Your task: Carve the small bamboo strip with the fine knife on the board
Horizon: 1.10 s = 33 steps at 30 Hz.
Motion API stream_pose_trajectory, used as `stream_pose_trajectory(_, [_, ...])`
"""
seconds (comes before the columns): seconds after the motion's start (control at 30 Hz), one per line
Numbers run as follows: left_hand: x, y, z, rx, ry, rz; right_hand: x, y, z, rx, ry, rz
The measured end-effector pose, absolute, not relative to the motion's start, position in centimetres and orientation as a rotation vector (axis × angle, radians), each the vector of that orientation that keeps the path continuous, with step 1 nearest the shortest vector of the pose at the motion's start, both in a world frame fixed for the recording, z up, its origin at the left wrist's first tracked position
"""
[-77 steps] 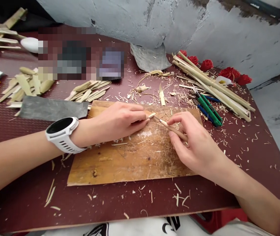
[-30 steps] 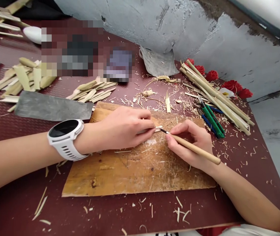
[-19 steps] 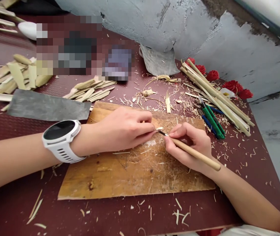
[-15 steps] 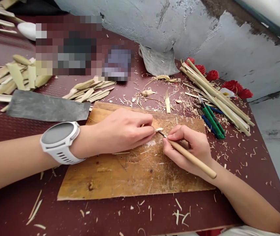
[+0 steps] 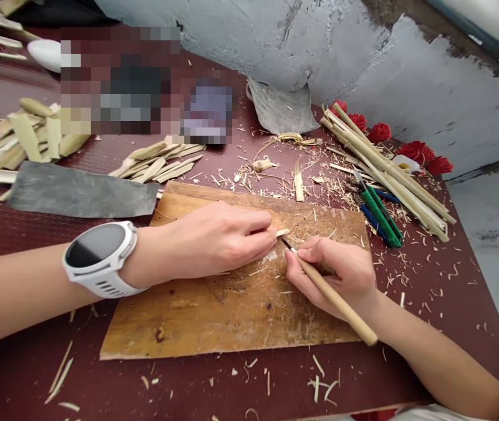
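Note:
My left hand [image 5: 214,240], with a white watch [image 5: 98,257] on its wrist, pinches a small pale bamboo piece [image 5: 282,233] against the wooden board [image 5: 214,310]. Only the tip of that piece shows past my fingers. My right hand [image 5: 335,275] grips a thin carving knife with a wooden handle [image 5: 337,301] like a pen. The knife's small blade tip [image 5: 285,242] touches the board right below the bamboo piece.
A broad grey cleaver blade [image 5: 78,193] lies left of the board. Piles of bamboo slivers [image 5: 162,164] and shavings cover the maroon table [image 5: 429,292]. Long bamboo sticks [image 5: 385,169], green and blue cutters [image 5: 381,213] and red paper flowers [image 5: 416,149] sit at the right.
My right hand has drawn the knife down and toward me, its handle swinging lower. My left hand stays pinched on the bamboo piece, shifted slightly down with the view.

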<state>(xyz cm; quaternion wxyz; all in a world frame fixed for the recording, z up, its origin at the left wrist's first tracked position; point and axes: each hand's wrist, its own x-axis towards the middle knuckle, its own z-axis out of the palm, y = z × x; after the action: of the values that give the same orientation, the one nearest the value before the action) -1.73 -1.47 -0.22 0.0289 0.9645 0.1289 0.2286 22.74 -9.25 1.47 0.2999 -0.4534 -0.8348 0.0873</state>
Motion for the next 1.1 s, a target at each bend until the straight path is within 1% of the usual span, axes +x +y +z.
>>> stream_pose_trajectory(0.37, [-1.82, -1.40, -0.28, 2.956, 0.410, 0.624, 22.83, -9.04, 0.97, -1.138, -2.170, 0.191])
stream_pose_trajectory(1.1, [-1.86, -1.11, -0.21, 2.975, 0.342, 0.694, 22.52, -8.64, 1.47, -1.173, -2.144, 0.308])
